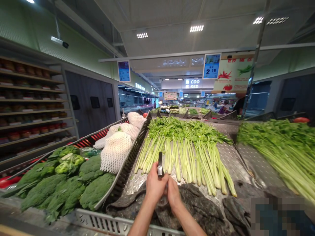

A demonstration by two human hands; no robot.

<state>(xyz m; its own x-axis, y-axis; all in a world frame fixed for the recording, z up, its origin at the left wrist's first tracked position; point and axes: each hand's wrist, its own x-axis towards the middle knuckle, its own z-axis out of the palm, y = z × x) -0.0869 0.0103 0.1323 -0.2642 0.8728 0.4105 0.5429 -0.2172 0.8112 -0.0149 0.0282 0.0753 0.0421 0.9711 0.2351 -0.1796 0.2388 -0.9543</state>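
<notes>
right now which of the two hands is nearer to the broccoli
Left. The left hand is right of the broccoli, across the dark crate side; the right hand is farther right, close against the left hand.

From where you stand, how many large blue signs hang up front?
2. Left sign: on the overhead bar, above the foam-netted produce. Right sign: beside the vegetable poster. Smaller, distant ones aren't counted; others could be hidden.
</notes>
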